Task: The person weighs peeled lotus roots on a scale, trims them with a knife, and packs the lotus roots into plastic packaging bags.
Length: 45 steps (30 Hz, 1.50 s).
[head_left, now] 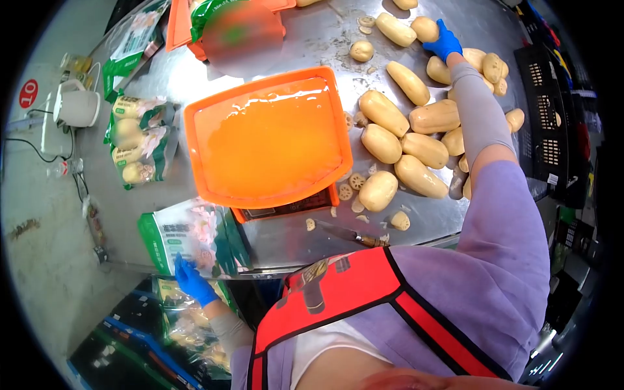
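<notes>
Right hand (444, 43), blue glove: extended to the far right part of the worktop (312, 39). Fingers spread at the end of a rounded lotus root (423, 30), in contact with it; cannot tell whether clamped or merely resting there. Left hand (193, 281), blue glove: low at the near left edge, fingers at the lower border of a printed bag (185, 231). Cannot tell whether pinched on the film or only laid against it.

Location of printed bag: flat on the near left of the worktop, green end to the left, floral print to the right. Location of lotus root: far right, just beside a longer pale piece. Toward the wearer from there: a loose group of peeled lotus roots (434, 117), partly behind the right forearm.

At centre: an orange tub (198, 143), set on an orange base (286, 209) with a dark front panel. Between tub and group: cut slices (356, 181) with round holes. Near edge, right of centre: a knife (357, 236), wooden handle to the right.

Left of tub: filled packs (133, 138), side by side. Far left: green-and-white packaging (135, 49). Right edge: a black crate (545, 107) with slotted walls. Below near left edge: further bagged goods (195, 325).
</notes>
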Available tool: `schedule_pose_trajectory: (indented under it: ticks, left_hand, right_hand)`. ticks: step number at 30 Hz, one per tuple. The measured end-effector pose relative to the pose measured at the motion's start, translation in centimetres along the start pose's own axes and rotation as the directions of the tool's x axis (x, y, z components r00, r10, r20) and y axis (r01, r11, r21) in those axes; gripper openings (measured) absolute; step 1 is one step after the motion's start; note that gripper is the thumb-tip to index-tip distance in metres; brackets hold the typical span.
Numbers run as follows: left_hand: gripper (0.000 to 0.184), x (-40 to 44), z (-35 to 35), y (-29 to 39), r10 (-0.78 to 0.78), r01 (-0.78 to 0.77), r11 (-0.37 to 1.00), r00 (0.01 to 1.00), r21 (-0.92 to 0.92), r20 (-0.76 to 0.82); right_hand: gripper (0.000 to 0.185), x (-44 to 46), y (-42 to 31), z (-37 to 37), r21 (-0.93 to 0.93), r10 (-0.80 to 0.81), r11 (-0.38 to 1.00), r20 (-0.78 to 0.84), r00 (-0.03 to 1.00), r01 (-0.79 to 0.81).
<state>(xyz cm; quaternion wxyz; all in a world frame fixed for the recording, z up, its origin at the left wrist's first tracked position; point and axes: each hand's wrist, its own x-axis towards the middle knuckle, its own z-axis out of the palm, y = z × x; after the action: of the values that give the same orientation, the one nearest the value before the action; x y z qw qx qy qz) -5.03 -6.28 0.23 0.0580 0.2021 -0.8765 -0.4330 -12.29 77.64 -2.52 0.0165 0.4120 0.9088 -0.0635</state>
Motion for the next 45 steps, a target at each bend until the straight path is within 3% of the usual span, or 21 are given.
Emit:
schedule_pose_trajectory:
  ticks: [3, 5, 8, 9, 12, 14, 16, 19, 20, 22, 25, 26, 28, 30, 32, 34, 36, 37, 39, 42, 45]
  left_hand:
    - [0.032, -0.1, 0.9, 0.3, 0.006, -0.003, 0.996, 0.999, -0.091, 0.033]
    - [0.032, -0.3, 1.2, 0.7, 0.054, -0.046, 0.988, 0.997, -0.147, 0.048]
    - [0.032, -0.2, 1.0, 1.3, 0.061, -0.05, 0.983, 0.996, -0.176, 0.058]
    - [0.032, -0.1, 1.1, 1.7, 0.075, -0.062, 0.98, 0.995, -0.191, 0.062]
    - [0.028, 0.0, 1.6, 2.2, 0.124, -0.104, 0.961, 0.99, -0.258, 0.061]
    - [0.029, 0.3, 2.7, 2.0, 0.181, -0.14, 0.926, 0.98, -0.35, 0.086]
    - [0.03, -0.5, 4.2, 3.9, 0.183, -0.099, 0.89, 0.971, -0.445, 0.151]
    - [0.029, -4.0, 5.2, 9.2, 0.248, -0.081, 0.882, 0.918, -0.464, 0.311]
    - [0.029, -5.1, 5.5, 10.5, 0.307, -0.114, 0.883, 0.874, -0.455, 0.378]
    - [0.029, -6.2, 6.7, 11.4, 0.362, -0.026, 0.871, 0.71, -0.491, 0.604]
    - [0.054, -8.7, 8.1, 14.0, 0.312, 0.297, 0.874, 0.263, -0.384, 0.913]
    - [0.068, -9.4, 8.6, 15.0, 0.252, 0.442, 0.861, 0.062, -0.252, 0.966]
    - [0.082, -10.9, 9.1, 17.0, 0.238, 0.682, 0.728, -0.148, -0.075, 0.96]
    - [0.076, -11.5, 10.5, 17.3, 0.327, 0.845, 0.527, -0.299, 0.09, 0.896]
    - [0.064, -11.6, 10.6, 16.2, 0.258, 0.805, 0.593, -0.198, 0.006, 0.946]
    - [0.059, -11.4, 10.7, 15.1, 0.228, 0.878, 0.478, -0.121, -0.003, 0.966]
    - [0.057, -10.9, 10.4, 14.6, 0.214, 0.903, 0.429, -0.062, -0.037, 0.975]
    - [0.057, -10.6, 10.1, 14.4, 0.248, 0.881, 0.46, -0.007, -0.111, 0.969]
    - [0.059, -10.2, 9.7, 14.1, 0.302, 0.813, 0.532, 0.081, -0.238, 0.95]
    - [0.067, -9.8, 9.7, 13.2, 0.281, 0.858, 0.468, 0.083, -0.212, 0.956]
    - [0.069, -10.4, 9.1, 13.4, 0.273, 0.799, 0.541, 0.131, -0.264, 0.953]
  right_hand:
    - [0.098, -0.6, 1.1, 0.1, 0.042, -0.082, 0.996, -0.044, 0.996, 0.084]
    - [0.098, -2.1, 1.7, 0.7, 0.293, -0.133, 0.926, -0.342, 0.93, 0.24]
    - [0.095, -6.6, 0.5, -1.4, 0.506, -0.093, 0.766, -0.521, 0.848, 0.396]
    - [0.092, -9.0, -0.6, -2.4, 0.708, -0.076, 0.537, -0.5, 0.863, 0.458]
    - [0.088, -16.0, -2.2, -4.6, 0.809, -0.131, 0.292, -0.494, 0.859, 0.51]
    - [0.079, -21.8, -4.2, -6.8, 0.915, -0.167, 0.116, -0.366, 0.915, 0.387]
    - [0.059, -26.6, -5.8, -8.4, 0.924, -0.209, 0.112, -0.338, 0.918, 0.366]
    - [0.068, -32.2, -7.6, -9.2, 0.953, -0.28, 0.016, -0.287, 0.916, 0.304]
    - [0.074, -33.6, -8.0, -9.1, 0.957, -0.312, -0.037, -0.286, 0.906, 0.289]
    - [0.085, -36.5, -9.1, -8.3, 0.854, -0.39, 0.087, -0.445, 0.806, 0.513]
    - [0.082, -41.7, -11.0, -10.1, 0.672, -0.627, 0.226, -0.453, 0.633, 0.705]
    - [0.079, -42.7, -11.4, -10.1, 0.62, -0.724, 0.213, -0.419, 0.548, 0.755]
    - [0.072, -44.4, -13.0, -9.6, 0.413, -0.838, 0.027, -0.488, 0.246, 0.91]
    - [0.067, -46.4, -13.9, -8.8, 0.209, -0.905, 0.057, -0.402, 0.139, 0.976]
    - [0.064, -47.6, -13.9, -9.1, 0.175, -0.89, 0.187, -0.386, 0.242, 0.967]
    - [0.061, -48.0, -12.7, -8.0, 0.479, -0.68, 0.284, -0.51, 0.526, 0.831]
    - [0.058, -48.3, -10.6, -5.5, 0.504, -0.463, 0.54, -0.492, 0.738, 0.674]
    - [0.056, -48.6, -9.2, -3.0, 0.509, -0.476, 0.609, -0.379, 0.794, 0.608]
    - [0.055, -49.6, -8.1, 1.5, 0.503, -0.475, 0.678, -0.256, 0.842, 0.536]
    - [0.046, -51.1, -8.0, 4.4, 0.345, -0.517, 0.781, -0.109, 0.849, 0.52]
    - [0.034, -51.6, -8.8, 5.0, 0.278, -0.519, 0.821, -0.005, 0.855, 0.499]
